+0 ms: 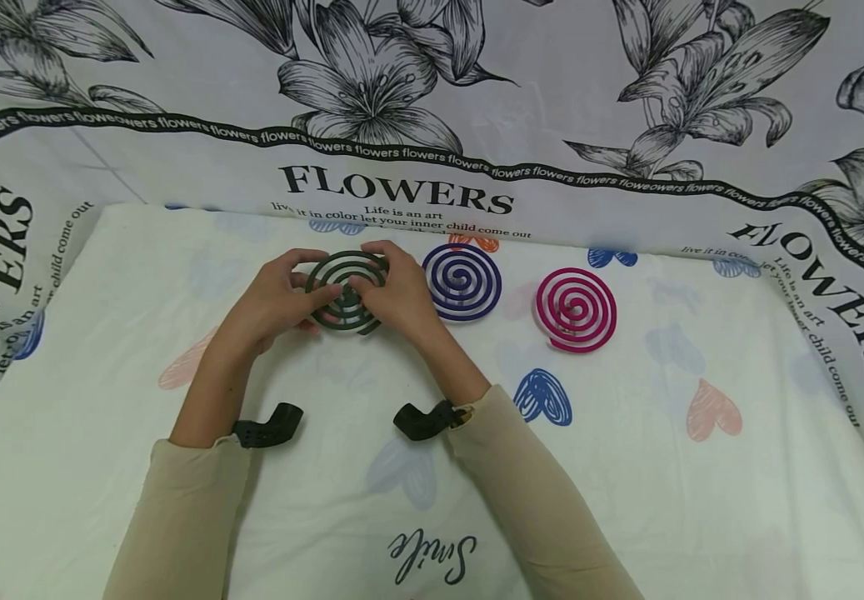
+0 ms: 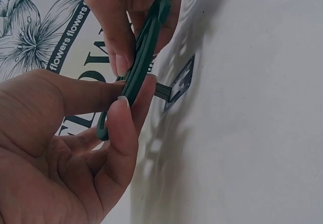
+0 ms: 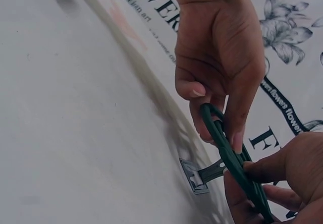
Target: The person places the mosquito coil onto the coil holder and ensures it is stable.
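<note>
A dark green mosquito coil (image 1: 336,260) is between both hands over the cloth. The left hand (image 1: 277,296) pinches its left side, thumb on top and other fingers beneath. On the coil's right side, the right hand (image 1: 403,292) pinches it the same way. Both wrist views show the coil tilted, with a small metal coil stand (image 3: 211,171) under it, its square base close to the cloth. Whether the stand is joined to the coil I cannot tell. Right of the hands is a dark blue coil (image 1: 462,282), and beyond it a pink coil (image 1: 576,310).
White cloth (image 1: 626,500) printed with hearts covers the surface. A flower-printed cloth (image 1: 551,108) with lettering lies along the back and sides. Black wrist-worn devices (image 1: 270,427) sit at both cuffs.
</note>
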A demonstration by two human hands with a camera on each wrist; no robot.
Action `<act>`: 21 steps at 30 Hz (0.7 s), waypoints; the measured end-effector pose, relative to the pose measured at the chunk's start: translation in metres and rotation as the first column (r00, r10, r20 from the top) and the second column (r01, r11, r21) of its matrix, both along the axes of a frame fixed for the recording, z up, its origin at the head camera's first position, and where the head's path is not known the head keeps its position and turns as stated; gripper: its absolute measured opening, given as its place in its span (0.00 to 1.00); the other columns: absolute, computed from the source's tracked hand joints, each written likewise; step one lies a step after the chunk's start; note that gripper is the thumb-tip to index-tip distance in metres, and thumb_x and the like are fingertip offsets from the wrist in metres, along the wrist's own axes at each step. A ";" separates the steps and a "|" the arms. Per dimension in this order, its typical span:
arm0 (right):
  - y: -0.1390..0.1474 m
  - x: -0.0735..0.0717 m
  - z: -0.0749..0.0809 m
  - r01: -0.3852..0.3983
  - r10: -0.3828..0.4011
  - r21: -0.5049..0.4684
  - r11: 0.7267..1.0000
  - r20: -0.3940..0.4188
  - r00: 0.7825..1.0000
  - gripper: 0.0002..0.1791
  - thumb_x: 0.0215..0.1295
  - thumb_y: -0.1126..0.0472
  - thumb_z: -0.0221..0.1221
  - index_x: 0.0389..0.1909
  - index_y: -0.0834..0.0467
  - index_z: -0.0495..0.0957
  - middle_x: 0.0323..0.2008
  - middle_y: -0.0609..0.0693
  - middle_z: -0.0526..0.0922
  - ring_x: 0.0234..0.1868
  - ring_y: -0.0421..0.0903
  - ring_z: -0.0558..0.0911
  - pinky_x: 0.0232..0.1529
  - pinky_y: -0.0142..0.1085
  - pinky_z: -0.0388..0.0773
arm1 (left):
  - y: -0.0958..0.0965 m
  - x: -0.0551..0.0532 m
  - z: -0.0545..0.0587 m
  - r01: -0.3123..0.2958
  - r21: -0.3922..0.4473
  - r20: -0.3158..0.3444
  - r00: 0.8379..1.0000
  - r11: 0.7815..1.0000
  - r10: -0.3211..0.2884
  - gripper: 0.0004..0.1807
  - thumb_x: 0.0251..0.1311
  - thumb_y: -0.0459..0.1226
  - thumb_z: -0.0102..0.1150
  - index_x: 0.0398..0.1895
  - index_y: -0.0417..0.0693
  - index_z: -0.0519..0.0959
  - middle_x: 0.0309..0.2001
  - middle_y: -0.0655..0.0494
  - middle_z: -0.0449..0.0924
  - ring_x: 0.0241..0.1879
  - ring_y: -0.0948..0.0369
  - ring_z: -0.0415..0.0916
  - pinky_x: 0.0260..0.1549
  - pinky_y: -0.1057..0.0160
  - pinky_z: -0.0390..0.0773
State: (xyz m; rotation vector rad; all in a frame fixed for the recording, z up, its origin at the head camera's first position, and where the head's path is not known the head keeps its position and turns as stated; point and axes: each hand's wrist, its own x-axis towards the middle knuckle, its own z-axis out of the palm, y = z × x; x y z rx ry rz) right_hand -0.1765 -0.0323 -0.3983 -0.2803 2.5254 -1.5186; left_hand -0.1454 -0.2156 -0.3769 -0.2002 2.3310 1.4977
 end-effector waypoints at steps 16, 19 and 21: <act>-0.003 0.002 -0.002 0.031 -0.031 -0.014 0.999 0.002 1.000 0.26 0.71 0.61 0.67 0.68 0.56 0.77 0.61 0.57 0.85 0.61 0.49 0.82 0.65 0.44 0.80 | 0.001 0.000 -0.001 0.007 0.005 0.002 1.000 1.000 -0.007 0.41 0.76 0.40 0.61 0.85 0.47 0.53 0.65 0.31 0.74 0.25 0.68 0.86 0.25 0.66 0.86; -0.003 0.002 -0.003 0.030 -0.030 -0.020 0.999 0.002 1.000 0.26 0.71 0.61 0.67 0.68 0.56 0.77 0.60 0.57 0.85 0.61 0.50 0.83 0.64 0.44 0.81 | 0.001 0.000 -0.001 0.012 0.001 -0.002 1.000 1.000 -0.012 0.41 0.76 0.40 0.61 0.85 0.47 0.53 0.64 0.32 0.74 0.26 0.69 0.86 0.25 0.66 0.86; -0.003 0.002 -0.003 0.029 -0.029 -0.023 0.999 -0.002 1.000 0.26 0.70 0.62 0.67 0.68 0.57 0.77 0.60 0.57 0.85 0.61 0.50 0.83 0.65 0.45 0.81 | 0.001 0.000 -0.001 0.011 -0.002 -0.002 1.000 1.000 -0.011 0.41 0.76 0.40 0.61 0.85 0.47 0.53 0.63 0.32 0.74 0.26 0.68 0.86 0.25 0.66 0.86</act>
